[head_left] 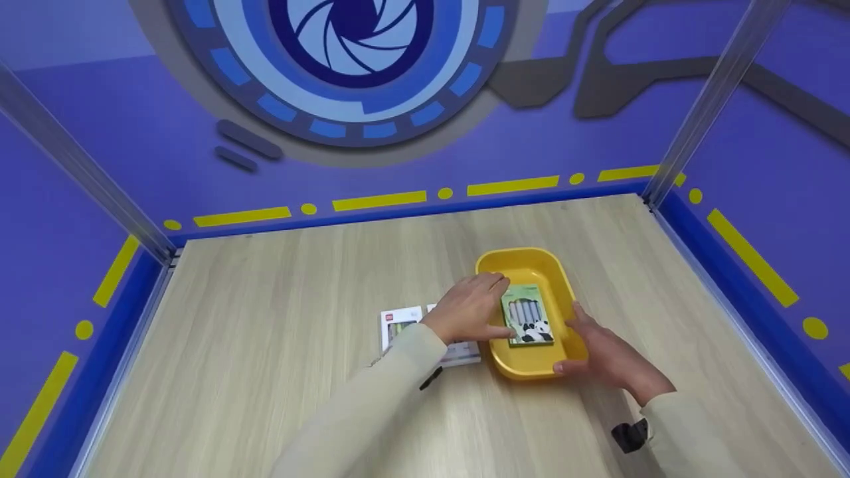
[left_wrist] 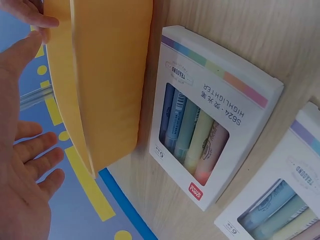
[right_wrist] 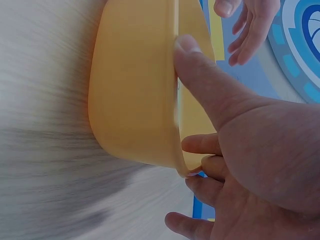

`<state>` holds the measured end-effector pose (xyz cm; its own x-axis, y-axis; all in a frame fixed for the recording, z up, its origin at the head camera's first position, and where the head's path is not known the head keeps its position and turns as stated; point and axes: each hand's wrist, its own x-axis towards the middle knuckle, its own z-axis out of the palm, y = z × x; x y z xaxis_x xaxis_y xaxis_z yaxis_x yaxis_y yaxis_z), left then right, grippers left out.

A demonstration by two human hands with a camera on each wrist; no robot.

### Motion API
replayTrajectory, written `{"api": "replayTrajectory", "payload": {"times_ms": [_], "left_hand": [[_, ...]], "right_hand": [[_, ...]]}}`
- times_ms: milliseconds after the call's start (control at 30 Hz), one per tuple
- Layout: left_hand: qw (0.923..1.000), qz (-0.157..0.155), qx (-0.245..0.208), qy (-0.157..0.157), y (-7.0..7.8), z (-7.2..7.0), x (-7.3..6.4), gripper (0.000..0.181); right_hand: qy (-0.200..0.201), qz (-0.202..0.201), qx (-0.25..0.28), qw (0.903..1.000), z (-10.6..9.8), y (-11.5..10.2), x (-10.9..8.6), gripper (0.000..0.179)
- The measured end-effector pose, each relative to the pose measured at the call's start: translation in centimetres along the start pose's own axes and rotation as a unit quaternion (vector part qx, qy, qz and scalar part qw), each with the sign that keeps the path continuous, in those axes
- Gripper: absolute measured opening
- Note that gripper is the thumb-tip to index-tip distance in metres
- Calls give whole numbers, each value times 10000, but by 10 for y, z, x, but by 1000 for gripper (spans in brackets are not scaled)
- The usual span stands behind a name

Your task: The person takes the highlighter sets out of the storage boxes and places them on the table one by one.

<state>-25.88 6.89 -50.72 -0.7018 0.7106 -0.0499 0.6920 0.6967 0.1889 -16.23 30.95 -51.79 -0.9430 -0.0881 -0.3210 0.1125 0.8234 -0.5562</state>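
Observation:
A yellow plastic bin (head_left: 524,362) stands on the table, and a green box of pens with pandas on it (head_left: 528,315) lies inside. My left hand (head_left: 468,309) is over the bin's left rim, with thumb and fingertips beside the green box. In the left wrist view the left hand (left_wrist: 25,165) has its fingers spread and nothing in its palm. My right hand (head_left: 614,355) grips the bin's right rim; in the right wrist view its thumb (right_wrist: 205,75) lies on the rim and its fingers curl at the edge.
Two white highlighter boxes lie left of the bin: one box (head_left: 465,355) is partly under the left hand, the other box (head_left: 402,315) partly behind the left sleeve. Blue printed walls (head_left: 372,159) and metal posts (head_left: 704,99) enclose the table (head_left: 279,318).

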Motion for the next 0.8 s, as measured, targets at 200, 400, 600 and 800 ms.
{"api": "replayTrajectory", "payload": {"times_ms": [200, 400, 600, 800], "left_hand": [[9996, -183, -108, -159, 5, 1, 2, 96], [9989, -307, -209, -296, 9, 1, 4, 100], [9979, -433, -181, -437, 12, 3, 7, 102], [9982, -386, -30, -452, 15, 7, 9, 100]], "right_hand": [[22, -21, -68, 10000, 0, 1, 0, 109], [6, -39, -179, 9998, -1, 2, -1, 101], [27, -68, -240, 9997, -1, 1, 1, 99], [18, -53, -331, 9994, 1, 0, 1, 98]]}}
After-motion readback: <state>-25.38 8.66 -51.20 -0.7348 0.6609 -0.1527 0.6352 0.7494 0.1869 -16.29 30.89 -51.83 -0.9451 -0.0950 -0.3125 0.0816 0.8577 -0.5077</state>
